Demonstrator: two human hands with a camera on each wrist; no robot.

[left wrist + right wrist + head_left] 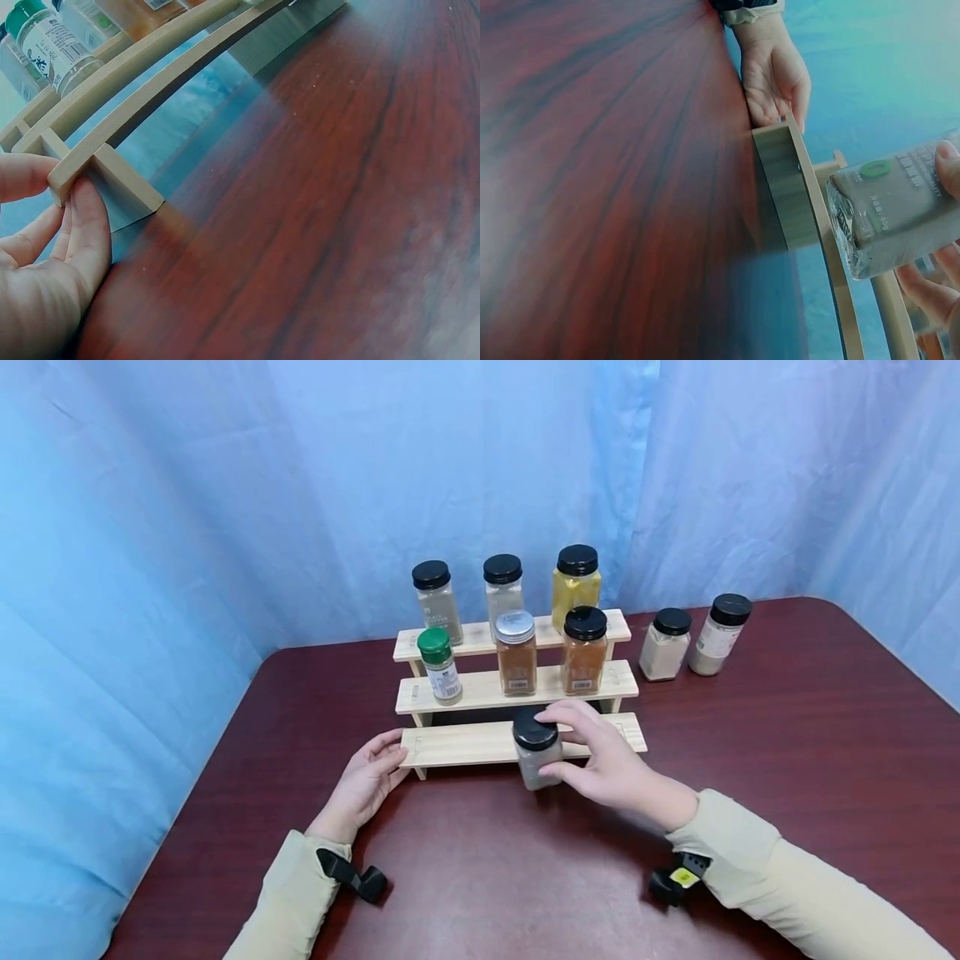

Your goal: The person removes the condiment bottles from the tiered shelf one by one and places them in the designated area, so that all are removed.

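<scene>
Clasping the grey-filled jar (pixel 534 758), the right grip (pixel 606 764) could bump the lowest shelf (pixel 465 744) by moving too low, while the left grip (pixel 366 780) pinches its end.

Pale three-tier wooden rack (pixel 477 689), left end in left hand (pixel 365 777); black-lidded jar (pixel 536 762) roughly upright in right hand (pixel 606 762).

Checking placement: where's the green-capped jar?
In the head view, the green-capped jar stands near the left end of the rack's middle tier, left of the silver-lidded jar.
</scene>
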